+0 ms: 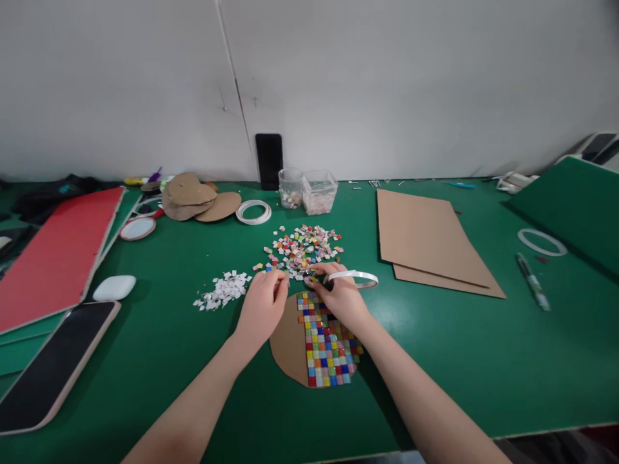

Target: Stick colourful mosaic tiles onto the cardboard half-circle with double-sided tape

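Observation:
A rounded piece of brown cardboard lies on the table before me, its right part covered with rows of coloured mosaic tiles. My left hand is over the cardboard's upper left edge, thumb and fingers pinched; whatever is between them is hidden. At the upper right edge, my right hand is closed with its fingertips close together, and what they grip is too small to make out. A thin white ring, like a roll of tape, hangs around its fingers. Just beyond both hands is a pile of loose mosaic tiles.
White paper scraps lie left of my hands. Behind stand two clear containers and an upright phone. Cardboard sheets and a marker are on the right. A large phone and red board are left.

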`<state>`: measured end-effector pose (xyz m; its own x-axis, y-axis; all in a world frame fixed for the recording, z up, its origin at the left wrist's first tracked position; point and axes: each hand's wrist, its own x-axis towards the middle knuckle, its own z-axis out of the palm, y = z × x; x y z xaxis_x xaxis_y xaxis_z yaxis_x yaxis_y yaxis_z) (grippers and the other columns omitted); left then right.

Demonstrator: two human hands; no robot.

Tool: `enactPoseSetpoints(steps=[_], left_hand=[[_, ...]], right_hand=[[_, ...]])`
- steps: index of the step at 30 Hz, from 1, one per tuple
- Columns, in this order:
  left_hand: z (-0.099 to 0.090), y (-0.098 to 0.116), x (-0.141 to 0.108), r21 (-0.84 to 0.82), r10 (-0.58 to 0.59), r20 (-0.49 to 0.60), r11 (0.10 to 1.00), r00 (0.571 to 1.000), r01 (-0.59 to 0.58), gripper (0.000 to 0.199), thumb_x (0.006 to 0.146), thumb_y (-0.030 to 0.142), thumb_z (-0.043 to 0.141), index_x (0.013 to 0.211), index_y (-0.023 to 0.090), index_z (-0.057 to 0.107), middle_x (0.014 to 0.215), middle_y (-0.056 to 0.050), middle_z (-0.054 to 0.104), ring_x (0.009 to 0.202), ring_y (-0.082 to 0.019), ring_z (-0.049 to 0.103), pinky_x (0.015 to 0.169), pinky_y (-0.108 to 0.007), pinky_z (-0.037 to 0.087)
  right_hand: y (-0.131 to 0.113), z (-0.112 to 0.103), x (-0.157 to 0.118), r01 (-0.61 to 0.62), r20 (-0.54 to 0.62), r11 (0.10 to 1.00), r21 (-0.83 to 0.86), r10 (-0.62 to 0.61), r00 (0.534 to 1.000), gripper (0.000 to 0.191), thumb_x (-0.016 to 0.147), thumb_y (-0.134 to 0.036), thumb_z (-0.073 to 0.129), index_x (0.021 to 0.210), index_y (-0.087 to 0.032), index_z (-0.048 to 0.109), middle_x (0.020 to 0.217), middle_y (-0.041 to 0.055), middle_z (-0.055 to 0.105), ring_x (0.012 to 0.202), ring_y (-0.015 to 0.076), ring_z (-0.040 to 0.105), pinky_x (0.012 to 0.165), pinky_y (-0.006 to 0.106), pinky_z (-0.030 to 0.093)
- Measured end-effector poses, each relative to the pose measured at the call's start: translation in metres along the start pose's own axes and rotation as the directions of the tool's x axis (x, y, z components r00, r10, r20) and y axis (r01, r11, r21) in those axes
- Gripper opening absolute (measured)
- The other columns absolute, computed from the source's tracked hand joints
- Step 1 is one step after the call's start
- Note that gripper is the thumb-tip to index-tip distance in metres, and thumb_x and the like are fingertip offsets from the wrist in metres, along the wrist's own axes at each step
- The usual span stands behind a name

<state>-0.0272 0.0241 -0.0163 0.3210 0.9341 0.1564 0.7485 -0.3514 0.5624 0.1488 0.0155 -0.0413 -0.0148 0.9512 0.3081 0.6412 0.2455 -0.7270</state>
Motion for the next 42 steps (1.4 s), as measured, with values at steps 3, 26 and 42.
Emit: enactPoseSetpoints(steps=[3,26,42], left_hand=[[0.000,0.000,0.000,-0.040,-0.035,0.027,0.999,0.999,0.036,0.022,0.093,0.031,0.031,0.079,0.020,0.045,0.068,-0.001,0.046,0.066,-0.017,0.046,0.054,-0.026,0.030],[-0.005,0.010,-0.002,-0.108,-0.022,0.103,0.994,0.994,0.033,0.035,0.094,0.038,0.023,0.082,0.020,0.051,0.065,-0.001,0.046,0.061,-0.016,0.047,0.053,-0.027,0.033],[0.004,0.037,0.025,-0.617,-0.178,0.460,0.641,0.870,0.457,0.044,0.086,0.056,0.032,0.070,0.019,0.048,0.053,0.003,0.046,0.039,-0.007,0.035,0.038,-0.022,0.023]], right_hand=[[0.003,0.000,0.000,-0.020,-0.019,0.999,0.032,0.020,1.000,0.019,0.077,-0.018,0.060,0.096,-0.023,0.061,0.087,0.0053,0.062,0.085,0.0230,0.057,0.075,0.037,0.046],[0.002,-0.015,0.007,-0.189,-0.051,0.846,0.499,0.246,0.968,0.018,0.079,-0.036,0.058,0.077,-0.018,0.062,0.074,0.0052,0.069,0.071,0.0188,0.063,0.067,0.032,0.050],[-0.011,-0.016,0.003,0.047,-0.169,0.903,0.428,0.029,0.985,0.005,0.074,-0.019,0.065,0.078,-0.021,0.068,0.083,0.0046,0.065,0.086,0.0205,0.060,0.081,0.037,0.047]])
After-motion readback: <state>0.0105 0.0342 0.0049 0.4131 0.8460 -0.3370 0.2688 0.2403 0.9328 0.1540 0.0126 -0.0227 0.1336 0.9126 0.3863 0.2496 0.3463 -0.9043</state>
